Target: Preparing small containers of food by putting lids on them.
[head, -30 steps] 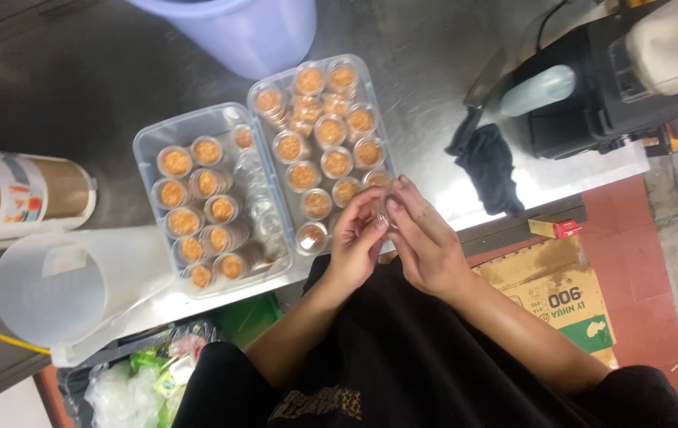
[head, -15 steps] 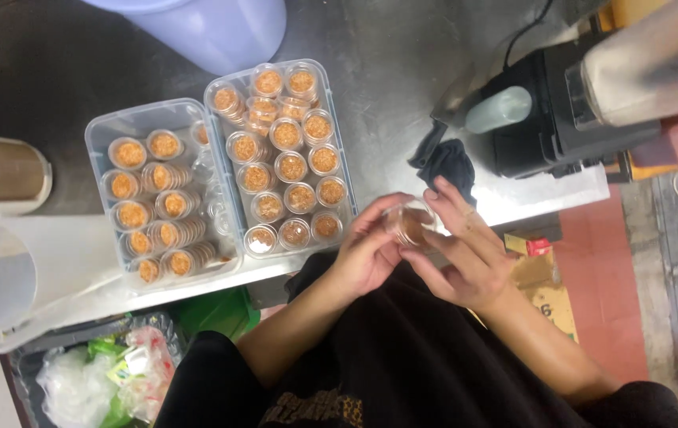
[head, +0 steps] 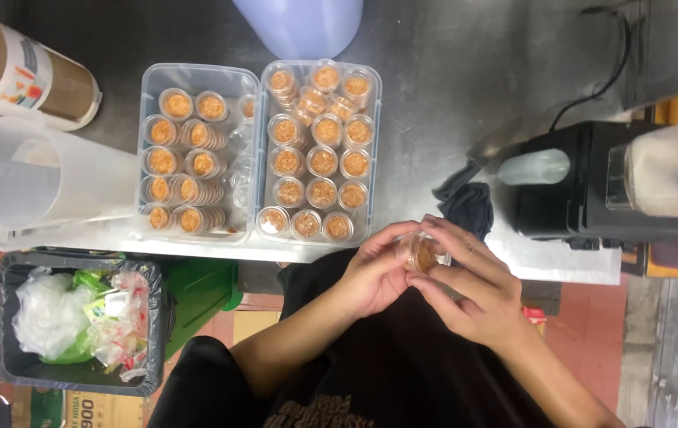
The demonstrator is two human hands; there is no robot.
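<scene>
- Two hands, my left hand [head: 375,273] and right hand [head: 474,293], grip one small clear cup [head: 420,254] of orange-brown filling.
- I hold it just beside the nearer cup tray [head: 371,143], off the desk [head: 466,71] edge.

Both forearms are angling up from the lower frame and meeting in front of the body. The left hand [head: 371,273] is curling its fingers inward, thumb on top, pinching. The right hand [head: 474,297] is facing it, fingers spread and bent, fingertips [head: 434,230] meeting the left hand's in a shared pinch.
</scene>
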